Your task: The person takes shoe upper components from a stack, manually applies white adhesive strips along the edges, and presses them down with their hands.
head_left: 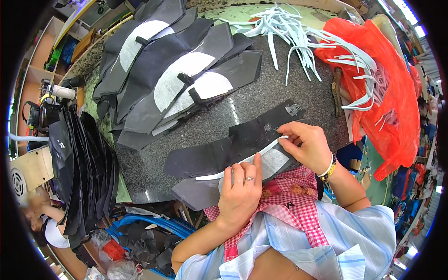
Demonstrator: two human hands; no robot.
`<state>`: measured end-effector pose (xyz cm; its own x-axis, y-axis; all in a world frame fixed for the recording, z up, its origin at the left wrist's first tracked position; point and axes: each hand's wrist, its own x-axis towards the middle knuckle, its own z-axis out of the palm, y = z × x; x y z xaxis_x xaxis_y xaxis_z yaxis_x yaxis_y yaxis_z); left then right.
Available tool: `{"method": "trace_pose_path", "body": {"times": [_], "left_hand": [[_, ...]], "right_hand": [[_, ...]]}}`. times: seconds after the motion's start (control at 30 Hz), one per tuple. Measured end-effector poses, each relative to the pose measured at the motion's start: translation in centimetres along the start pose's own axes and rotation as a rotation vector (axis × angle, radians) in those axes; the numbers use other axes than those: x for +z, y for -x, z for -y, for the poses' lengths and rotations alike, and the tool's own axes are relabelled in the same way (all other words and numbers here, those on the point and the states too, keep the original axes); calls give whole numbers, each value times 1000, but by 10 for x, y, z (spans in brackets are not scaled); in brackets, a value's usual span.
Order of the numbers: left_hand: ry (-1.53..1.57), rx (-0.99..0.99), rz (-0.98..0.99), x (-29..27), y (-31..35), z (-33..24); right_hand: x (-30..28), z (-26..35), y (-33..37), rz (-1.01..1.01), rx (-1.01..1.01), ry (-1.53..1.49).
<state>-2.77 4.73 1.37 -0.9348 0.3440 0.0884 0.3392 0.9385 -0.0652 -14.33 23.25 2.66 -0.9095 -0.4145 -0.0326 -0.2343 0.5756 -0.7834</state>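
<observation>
A thin white foam-like strip (211,177) lies along the edge of a black sheet piece with a pale half-oval patch (274,163). My right hand (308,144) pinches the far right end of the strip between thumb and fingertips. My left hand (240,193), a ring on one finger, rests with fingers stretched out on the strip and the piece, pressing from above. Just beyond lies another black panel (198,157), partly under the worked piece. The fingers of my left hand hide part of the strip's middle.
Black pieces with white half-ovals (177,77) are stacked at the back left of the dark stone tabletop (275,91). Loose pale strips (280,28) spill beside a red plastic bag (396,126). Black sheets (84,163) hang at left; a blue basket (123,221) stands below.
</observation>
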Motion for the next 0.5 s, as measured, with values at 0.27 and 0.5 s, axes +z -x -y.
{"method": "trace_pose_path", "body": {"times": [0.27, 0.5], "left_hand": [[113, -5, -22, -11, -6, 10], [284, -254, -149, -7, -72, 17]], "right_hand": [[-33, -11, -41, 199, 71, 260], [-36, -46, -5, 278, -44, -233]]}}
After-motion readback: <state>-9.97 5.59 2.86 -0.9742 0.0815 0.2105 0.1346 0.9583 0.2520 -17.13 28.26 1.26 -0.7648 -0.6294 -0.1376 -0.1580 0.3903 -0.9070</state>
